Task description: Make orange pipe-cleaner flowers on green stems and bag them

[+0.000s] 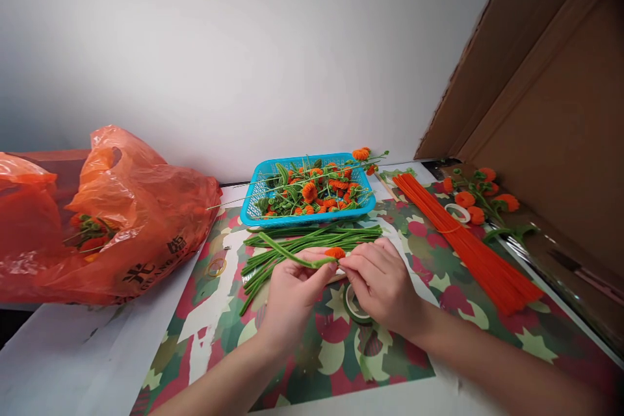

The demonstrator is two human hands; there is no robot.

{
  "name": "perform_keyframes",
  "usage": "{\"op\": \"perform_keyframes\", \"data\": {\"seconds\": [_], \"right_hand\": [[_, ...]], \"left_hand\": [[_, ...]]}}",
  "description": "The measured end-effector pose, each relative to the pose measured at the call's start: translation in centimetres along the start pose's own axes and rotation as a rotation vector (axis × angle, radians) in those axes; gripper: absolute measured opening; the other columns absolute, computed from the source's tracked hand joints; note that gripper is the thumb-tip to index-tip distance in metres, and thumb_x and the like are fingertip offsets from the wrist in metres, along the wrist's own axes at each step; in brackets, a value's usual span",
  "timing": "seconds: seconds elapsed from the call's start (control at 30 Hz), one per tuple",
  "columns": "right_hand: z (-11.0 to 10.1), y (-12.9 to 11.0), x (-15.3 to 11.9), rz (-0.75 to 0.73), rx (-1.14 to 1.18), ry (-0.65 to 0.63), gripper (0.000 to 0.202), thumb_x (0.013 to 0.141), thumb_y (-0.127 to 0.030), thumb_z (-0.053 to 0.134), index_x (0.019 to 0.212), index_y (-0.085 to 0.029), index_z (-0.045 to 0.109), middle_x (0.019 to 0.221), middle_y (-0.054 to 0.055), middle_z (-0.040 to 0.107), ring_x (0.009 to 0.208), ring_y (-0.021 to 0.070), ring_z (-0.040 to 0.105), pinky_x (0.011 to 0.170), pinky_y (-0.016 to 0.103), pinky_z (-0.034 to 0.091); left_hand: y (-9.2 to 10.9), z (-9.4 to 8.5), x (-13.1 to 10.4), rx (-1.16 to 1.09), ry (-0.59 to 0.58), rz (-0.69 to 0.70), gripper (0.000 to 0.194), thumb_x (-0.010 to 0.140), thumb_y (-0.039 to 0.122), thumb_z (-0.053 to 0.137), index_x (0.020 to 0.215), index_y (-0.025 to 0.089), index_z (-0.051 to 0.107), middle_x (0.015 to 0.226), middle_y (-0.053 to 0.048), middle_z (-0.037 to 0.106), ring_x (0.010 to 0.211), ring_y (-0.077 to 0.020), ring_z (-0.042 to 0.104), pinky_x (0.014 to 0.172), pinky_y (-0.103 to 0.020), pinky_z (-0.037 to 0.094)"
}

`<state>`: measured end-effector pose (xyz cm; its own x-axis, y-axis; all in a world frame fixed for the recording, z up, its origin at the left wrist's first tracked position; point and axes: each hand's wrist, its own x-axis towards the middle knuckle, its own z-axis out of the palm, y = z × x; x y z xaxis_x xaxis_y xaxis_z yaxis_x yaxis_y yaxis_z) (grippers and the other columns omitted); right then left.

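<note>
My left hand point(295, 286) pinches a green pipe cleaner point(287, 251), whose free end sticks out up and to the left. A small orange pipe-cleaner flower point(335, 252) sits at the fingertips, between both hands. My right hand point(383, 279) is closed, its thumb and fingers pinched at the flower's base; what exactly lies between them is hidden. Just below the right hand, a roll of dark green tape point(357, 307) rests on the patterned table cover. Behind the hands lies a spread of green pipe cleaners point(312, 242).
A blue basket point(246, 208) of orange flowers and green stems stands at the back. At left is an orange plastic bag point(160, 208) with flowers inside. A bundle of orange pipe cleaners point(463, 247), a white tape roll point(457, 213) and finished flowers point(507, 201) lie right, beside cardboard point(546, 78).
</note>
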<state>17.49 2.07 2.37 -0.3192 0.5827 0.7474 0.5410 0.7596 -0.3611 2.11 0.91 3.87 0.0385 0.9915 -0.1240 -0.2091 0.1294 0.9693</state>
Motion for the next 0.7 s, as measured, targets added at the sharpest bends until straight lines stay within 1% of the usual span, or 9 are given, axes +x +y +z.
{"op": "perform_keyframes", "data": {"seconds": [0.03, 0.1, 0.23, 0.33, 0.4, 0.47, 0.53, 0.63, 0.7], "right_hand": [[0.2, -0.4, -0.1, 0.094, 0.072, 0.017, 0.013, 0.087, -0.008, 0.051, 0.082, -0.017, 0.059, 0.073, 0.003, 0.06, 0.07, 0.0153, 0.054, 0.065, 0.031, 0.035], [0.4, -1.3, -0.2, 0.411, 0.313, 0.044, 0.012, 0.088, -0.016, 0.052, 0.077, -0.018, 0.058, 0.072, 0.001, 0.055, 0.068, 0.0138, 0.05, 0.061, 0.028, 0.035], [0.1, -3.0, 0.4, 1.11, 1.042, 0.021, 0.019, 0.083, -0.034, 0.061, 0.074, -0.018, 0.058, 0.068, -0.003, 0.046, 0.058, 0.009, 0.04, 0.053, 0.022, 0.032], [-0.2, -3.1, 0.7, 1.444, 1.498, -0.052, 0.022, 0.068, -0.031, 0.075, 0.079, -0.017, 0.062, 0.06, -0.006, 0.039, 0.05, 0.0056, 0.026, 0.047, 0.019, 0.024], [-0.1, -2.6, 0.7, 1.525, 1.656, -0.096, 0.026, 0.061, -0.026, 0.079, 0.078, -0.017, 0.062, 0.058, -0.007, 0.039, 0.048, 0.0045, 0.022, 0.045, 0.019, 0.02], [0.0, -2.0, 0.7, 1.492, 1.666, -0.129, 0.025, 0.062, -0.028, 0.079, 0.075, -0.017, 0.062, 0.06, -0.007, 0.041, 0.048, 0.0038, 0.022, 0.046, 0.019, 0.019], [0.0, -1.2, 0.8, 1.411, 1.538, -0.206, 0.024, 0.066, -0.034, 0.077, 0.072, -0.016, 0.063, 0.06, -0.006, 0.041, 0.047, 0.0037, 0.023, 0.045, 0.02, 0.017], [-0.9, -0.1, 1.7, 1.269, 1.211, -0.3, 0.027, 0.068, -0.038, 0.073, 0.065, -0.014, 0.062, 0.056, -0.006, 0.04, 0.047, 0.0049, 0.027, 0.045, 0.021, 0.016], [-1.7, 0.6, 2.5, 1.156, 0.986, -0.187, 0.028, 0.069, -0.041, 0.072, 0.065, -0.015, 0.061, 0.057, -0.005, 0.044, 0.05, 0.0065, 0.031, 0.046, 0.022, 0.022]], "left_hand": [[-0.2, 0.1, -0.1, 0.042, 0.044, 0.095, 0.007, 0.072, 0.022, 0.073, 0.076, 0.016, 0.072, 0.09, -0.007, 0.07, 0.085, -0.0207, 0.068, 0.074, -0.032, 0.059], [-0.6, 0.1, -0.3, 0.148, 0.089, 0.322, 0.001, 0.073, 0.017, 0.071, 0.073, 0.017, 0.071, 0.092, -0.007, 0.069, 0.084, -0.0197, 0.068, 0.068, -0.028, 0.06], [-0.8, -0.1, -0.3, 0.388, 0.049, 0.741, 0.021, 0.073, 0.003, 0.066, 0.083, 0.02, 0.071, 0.094, -0.005, 0.069, 0.085, -0.0176, 0.069, 0.071, -0.028, 0.059], [-0.5, -0.2, -0.2, 0.474, -0.019, 0.88, 0.026, 0.072, -0.001, 0.065, 0.086, 0.021, 0.07, 0.098, -0.006, 0.071, 0.086, -0.0182, 0.069, 0.075, -0.029, 0.059], [0.0, -0.2, -0.2, 0.478, -0.026, 0.801, 0.021, 0.074, 0.003, 0.065, 0.083, 0.021, 0.07, 0.098, -0.006, 0.071, 0.088, -0.0191, 0.069, 0.076, -0.03, 0.058], [0.5, -0.2, 0.1, 0.427, 0.005, 0.597, 0.01, 0.076, 0.011, 0.066, 0.079, 0.02, 0.07, 0.095, -0.007, 0.072, 0.089, -0.0199, 0.068, 0.076, -0.029, 0.057], [1.0, -0.3, 0.6, 0.315, 0.016, 0.349, 0.003, 0.077, 0.02, 0.068, 0.076, 0.017, 0.068, 0.09, -0.007, 0.071, 0.086, -0.0196, 0.068, 0.073, -0.028, 0.056], [1.7, -0.8, 1.4, 0.122, -0.074, -0.008, 0.02, 0.075, 0.033, 0.07, 0.083, 0.015, 0.064, 0.083, -0.006, 0.07, 0.074, -0.0172, 0.067, 0.069, -0.027, 0.055], [2.0, -1.1, 1.7, 0.059, -0.182, -0.191, 0.028, 0.075, 0.038, 0.071, 0.09, 0.016, 0.062, 0.081, -0.004, 0.068, 0.067, -0.0154, 0.066, 0.063, -0.026, 0.052]]}}
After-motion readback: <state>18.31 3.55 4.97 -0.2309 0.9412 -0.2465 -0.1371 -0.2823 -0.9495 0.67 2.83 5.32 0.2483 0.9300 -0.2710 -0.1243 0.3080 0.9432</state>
